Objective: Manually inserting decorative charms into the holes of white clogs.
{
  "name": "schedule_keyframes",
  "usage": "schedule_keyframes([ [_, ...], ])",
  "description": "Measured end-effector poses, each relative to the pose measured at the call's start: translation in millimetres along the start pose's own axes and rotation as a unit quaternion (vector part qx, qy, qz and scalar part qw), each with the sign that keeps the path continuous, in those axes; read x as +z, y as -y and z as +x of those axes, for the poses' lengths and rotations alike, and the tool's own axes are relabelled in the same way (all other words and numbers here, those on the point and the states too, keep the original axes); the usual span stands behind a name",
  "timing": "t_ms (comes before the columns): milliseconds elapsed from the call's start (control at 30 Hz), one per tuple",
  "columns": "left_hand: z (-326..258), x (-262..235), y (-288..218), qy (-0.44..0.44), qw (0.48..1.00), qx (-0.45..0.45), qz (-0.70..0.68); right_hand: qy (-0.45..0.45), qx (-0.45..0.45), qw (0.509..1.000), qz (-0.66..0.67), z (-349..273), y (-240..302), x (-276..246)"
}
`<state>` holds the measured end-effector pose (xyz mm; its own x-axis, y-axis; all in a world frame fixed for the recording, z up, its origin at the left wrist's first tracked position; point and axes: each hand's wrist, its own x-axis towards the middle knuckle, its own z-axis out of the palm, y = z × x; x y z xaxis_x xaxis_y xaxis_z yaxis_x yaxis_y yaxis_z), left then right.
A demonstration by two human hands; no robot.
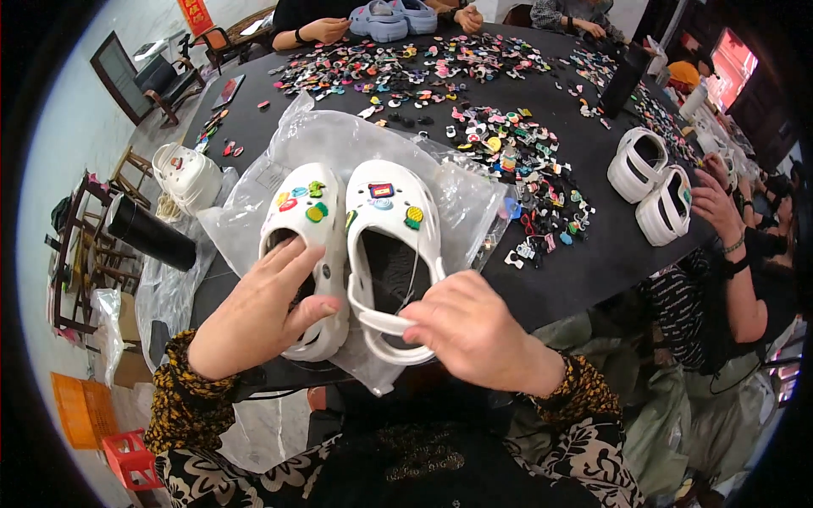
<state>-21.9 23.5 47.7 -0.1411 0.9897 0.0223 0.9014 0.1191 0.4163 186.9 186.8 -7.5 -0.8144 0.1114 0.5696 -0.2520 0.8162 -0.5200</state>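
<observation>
Two white clogs stand side by side in front of me, toes pointing away, with colourful charms on their tops. My left hand [258, 309] lies over the left clog [298, 179], its fingers stretched into the foot opening and the thumb spread across the side. The fingertips are hidden inside. My right hand [470, 330] is closed on the heel strap of the right clog [394, 222], pinching it between thumb and fingers. A thin clear thread or strip shows at that clog's opening. Beneath both shoes spreads a clear plastic bag [474, 190].
Piles of small colourful charms [517, 140] cover much of the black table [559, 292]. Another pair of white clogs [639, 169] stands at the right, near a co-worker's hand [716, 203]. A black bottle [148, 233] and a white clog [190, 179] are at the left. Blue clogs [379, 24] sit across the table.
</observation>
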Motion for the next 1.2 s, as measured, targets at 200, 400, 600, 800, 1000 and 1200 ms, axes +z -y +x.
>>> schedule_keyframes([
  [200,0.0,8.1,-2.9,-0.060,0.997,-0.004,-0.042,0.022,-0.042,0.994,0.103,5.5,17.3,10.2],
  [400,10.0,6.3,3.8,-0.049,0.994,-0.099,-0.023,0.082,-0.081,0.970,0.216,5.4,25.9,29.0],
  [600,12.2,23.2,17.1,-0.093,0.994,-0.055,-0.033,0.115,-0.113,0.957,0.242,2.8,20.0,31.8],
  [800,11.0,34.6,17.2,-0.127,0.990,-0.051,-0.011,0.008,-0.120,0.982,0.145,31.2,10.1,-21.3],
  [1000,8.4,33.8,11.2,-0.140,0.988,-0.070,-0.012,-0.103,-0.165,0.979,0.061,53.0,25.1,-60.8],
  [1200,9.3,37.4,15.0,-0.162,0.985,-0.061,-0.016,-0.121,-0.141,0.980,0.078,47.0,24.0,-60.0],
])
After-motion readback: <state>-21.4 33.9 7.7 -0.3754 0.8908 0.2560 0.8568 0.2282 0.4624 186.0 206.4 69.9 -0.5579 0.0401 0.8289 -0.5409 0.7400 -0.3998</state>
